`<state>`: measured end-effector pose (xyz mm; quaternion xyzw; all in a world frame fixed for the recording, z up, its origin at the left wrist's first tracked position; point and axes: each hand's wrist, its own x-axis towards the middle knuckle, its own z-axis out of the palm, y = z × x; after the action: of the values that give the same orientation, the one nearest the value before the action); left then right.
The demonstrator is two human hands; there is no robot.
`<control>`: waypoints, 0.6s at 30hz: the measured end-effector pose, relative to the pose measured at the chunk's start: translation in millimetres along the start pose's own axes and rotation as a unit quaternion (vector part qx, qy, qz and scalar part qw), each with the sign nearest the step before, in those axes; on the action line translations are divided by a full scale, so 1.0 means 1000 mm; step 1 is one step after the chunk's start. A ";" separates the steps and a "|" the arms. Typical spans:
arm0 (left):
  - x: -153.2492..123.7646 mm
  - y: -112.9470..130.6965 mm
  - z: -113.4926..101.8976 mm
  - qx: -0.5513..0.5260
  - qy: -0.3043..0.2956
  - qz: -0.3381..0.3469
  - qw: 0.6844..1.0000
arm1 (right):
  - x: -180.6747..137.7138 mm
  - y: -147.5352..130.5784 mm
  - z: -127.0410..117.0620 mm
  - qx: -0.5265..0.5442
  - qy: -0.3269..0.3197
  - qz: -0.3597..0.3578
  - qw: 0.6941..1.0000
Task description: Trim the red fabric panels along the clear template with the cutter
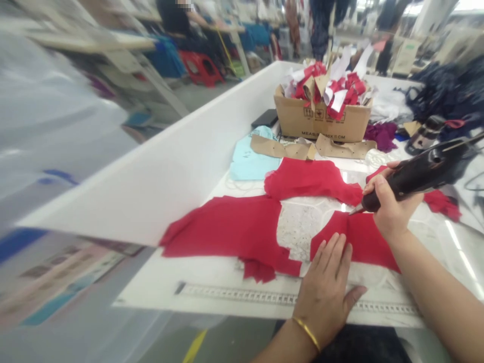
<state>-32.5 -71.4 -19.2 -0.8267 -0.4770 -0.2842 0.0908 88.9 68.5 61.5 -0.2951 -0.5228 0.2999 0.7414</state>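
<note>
My left hand (328, 287) lies flat, fingers stretched out, with its fingertips on a cut red fabric piece (365, 241). A black handheld power tool (419, 174) with a narrow pointed tip is gripped in my right hand (395, 206). Its tip meets the upper edge of that same fabric piece, just beyond my left fingertips; whether it presses in I cannot tell. Further left a larger red fabric piece (227, 227) is spread on the white table (212, 280). Another red piece (310, 179) lies behind the gap between them.
A measuring tape (242, 294) runs along the table's front edge. At the back stands a cardboard box (321, 121) heaped with red and white scraps. Brown paper patterns (280, 147) and a light blue piece (253, 159) lie before it. A white side board (151, 171) borders the left.
</note>
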 end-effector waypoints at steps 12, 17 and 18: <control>-0.005 -0.001 0.005 -0.003 -0.005 -0.009 1.000 | 0.003 0.012 -0.004 -0.046 0.036 0.011 0.998; -0.007 -0.001 0.005 -0.005 -0.006 -0.013 1.000 | 0.006 0.014 -0.007 -0.035 0.052 -0.001 0.998; -0.007 -0.001 0.005 -0.006 -0.006 -0.014 1.000 | 0.007 0.012 -0.009 -0.029 0.051 -0.007 0.998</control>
<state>-34.3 -73.5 -27.0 -0.8220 -0.4877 -0.2833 0.0788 97.5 80.4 53.6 -0.3279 -0.4950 0.2643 0.7600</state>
